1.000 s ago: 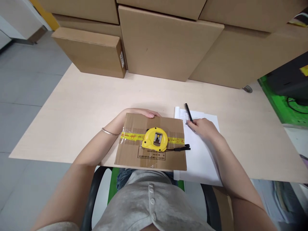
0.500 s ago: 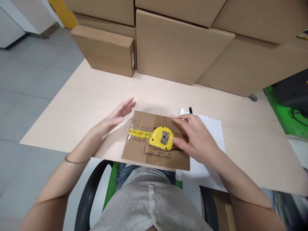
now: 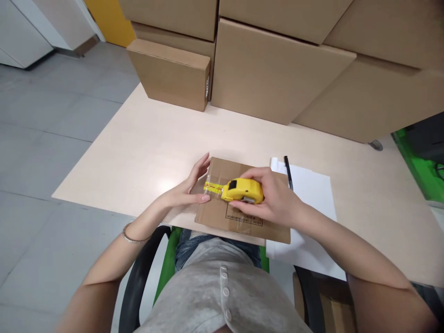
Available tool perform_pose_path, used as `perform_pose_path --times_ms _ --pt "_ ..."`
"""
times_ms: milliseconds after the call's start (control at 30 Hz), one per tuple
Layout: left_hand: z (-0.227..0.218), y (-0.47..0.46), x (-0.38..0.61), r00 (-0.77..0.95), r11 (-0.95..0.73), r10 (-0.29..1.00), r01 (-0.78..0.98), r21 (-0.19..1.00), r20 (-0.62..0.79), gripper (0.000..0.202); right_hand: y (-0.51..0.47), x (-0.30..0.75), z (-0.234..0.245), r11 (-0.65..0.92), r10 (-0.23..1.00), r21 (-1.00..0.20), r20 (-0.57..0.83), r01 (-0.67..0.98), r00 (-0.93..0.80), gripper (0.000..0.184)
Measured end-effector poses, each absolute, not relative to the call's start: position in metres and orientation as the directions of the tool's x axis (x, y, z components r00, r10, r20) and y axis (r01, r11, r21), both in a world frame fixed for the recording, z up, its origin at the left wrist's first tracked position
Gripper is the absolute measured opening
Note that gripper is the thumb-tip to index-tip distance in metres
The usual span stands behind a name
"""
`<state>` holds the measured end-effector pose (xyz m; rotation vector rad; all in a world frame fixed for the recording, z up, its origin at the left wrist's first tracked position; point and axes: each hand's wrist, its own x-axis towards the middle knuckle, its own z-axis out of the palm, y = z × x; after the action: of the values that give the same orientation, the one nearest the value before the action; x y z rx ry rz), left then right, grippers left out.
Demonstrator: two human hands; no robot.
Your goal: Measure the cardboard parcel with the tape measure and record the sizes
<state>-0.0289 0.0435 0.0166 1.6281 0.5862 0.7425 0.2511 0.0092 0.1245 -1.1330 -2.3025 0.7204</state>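
Observation:
My right hand (image 3: 268,194) is closed around a yellow tape measure (image 3: 244,189), with the thumb on its near side and fingers on the far side. The tape measure stands on its edge over a flat brown cardboard box (image 3: 243,226). A yellow strip with red marks (image 3: 213,187) runs across the box top from its left edge to the tape measure. At that left edge is my left hand (image 3: 192,187), fingers stretched along the far side and thumb over the top near the strip. Printed text on the box is partly visible below the tape measure.
White paper sheets (image 3: 315,203) lie right of the box, a black pen (image 3: 288,171) on them. Large cardboard boxes (image 3: 270,69) stand along the table's back, with a smaller box (image 3: 173,76) at left. A chair armrest (image 3: 138,282) is below the table's front edge.
My right hand has taken hold of the tape measure and turned it from lying flat onto its edge. My left hand has come in to the box's left edge. The view has shifted slightly left.

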Motion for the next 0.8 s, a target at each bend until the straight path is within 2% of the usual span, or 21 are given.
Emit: perform_pose_path --times_ms 100,267,400,533,633,800 --pt "0.017 0.045 -0.03 0.689 -0.193 0.712 0.007 0.981 0.135 0.121 0.027 0.227 0.131 0.557 0.791 -0.616 0.188 0.557 -0.583 0.047" --pt "0.027 0.045 -0.033 0.69 -0.242 0.705 0.021 0.97 0.161 0.114 0.038 0.205 0.136 0.657 0.687 -0.555 0.16 0.511 -0.709 0.036" --pt "0.026 0.046 -0.033 0.697 -0.311 0.684 0.009 0.95 0.217 0.106 0.031 0.22 0.138 0.676 0.701 -0.475 0.179 0.563 -0.69 0.032" --pt "0.022 0.045 -0.033 0.708 -0.465 0.63 0.017 0.885 0.318 0.082 0.017 0.255 0.14 0.619 0.757 -0.486 0.158 0.617 -0.634 0.033" --pt "0.024 0.043 -0.033 0.718 -0.501 0.612 0.029 0.865 0.33 0.063 0.002 0.291 0.141 0.545 0.814 -0.49 0.119 0.68 -0.568 0.031" --pt "0.03 0.042 -0.034 0.728 -0.501 0.609 0.045 0.864 0.315 0.055 -0.03 0.356 0.139 0.342 0.923 -0.524 0.034 0.78 -0.383 0.033"
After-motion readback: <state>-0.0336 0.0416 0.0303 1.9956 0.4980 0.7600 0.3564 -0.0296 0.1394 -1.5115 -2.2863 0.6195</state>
